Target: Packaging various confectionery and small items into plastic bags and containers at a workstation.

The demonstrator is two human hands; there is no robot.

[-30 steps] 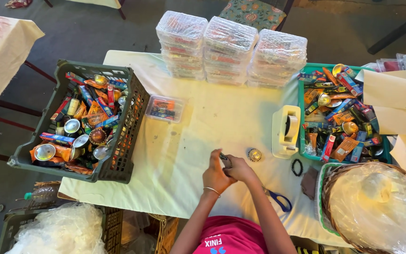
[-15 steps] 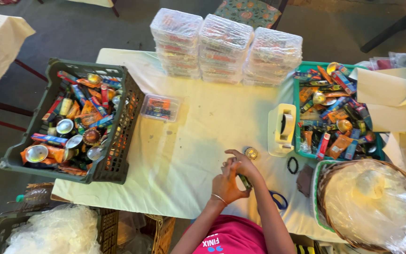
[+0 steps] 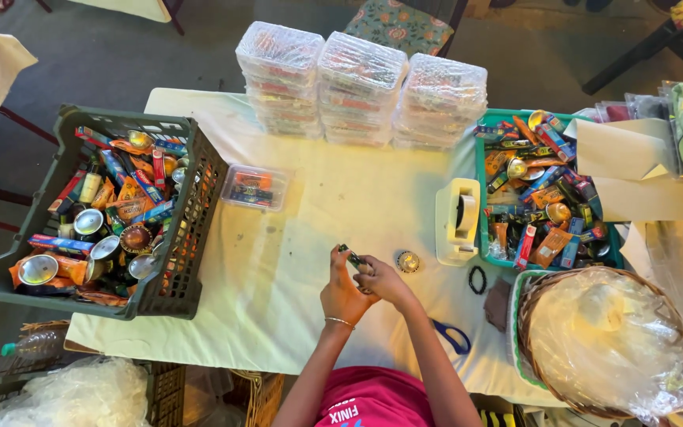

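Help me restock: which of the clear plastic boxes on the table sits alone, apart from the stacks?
The small clear box lying beside the dark green crate. The others are piled in three wrapped stacks at the table's far edge.

A dark, glossy small wrapped item [image 3: 351,256] is showing between the left hand [image 3: 342,294] and right hand [image 3: 381,281]. Under them a pale cream cloth-covered table [image 3: 294,261] is glowing; leftward a dark green slatted plastic crate [image 3: 191,229] is brimming orange, red, blue; rightward a teal plastic tray [image 3: 480,205] is sitting.

A cloth-covered table [image 3: 294,316] stands on grey floor [image 3: 104,55], a cushioned chair [image 3: 401,24] behind.
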